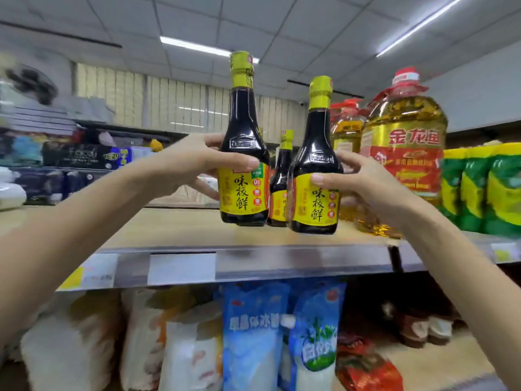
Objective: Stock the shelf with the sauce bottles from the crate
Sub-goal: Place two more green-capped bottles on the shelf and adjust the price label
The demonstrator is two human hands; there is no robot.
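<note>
My left hand (197, 162) grips a dark sauce bottle (244, 131) with a yellow cap and yellow label, held just above the top shelf board (180, 230). My right hand (363, 182) grips a second, matching sauce bottle (315, 153), its base at or just over the shelf's front part. A third, same-looking bottle (280, 182) stands on the shelf between and behind the two. The crate is out of view.
Large cooking oil jugs (403, 153) stand on the shelf right beside the right bottle, green-yellow bags (485, 187) further right. The shelf's left part is bare wood. Price tags (181, 268) line the front rail. Bags of goods (253, 337) fill the lower shelf.
</note>
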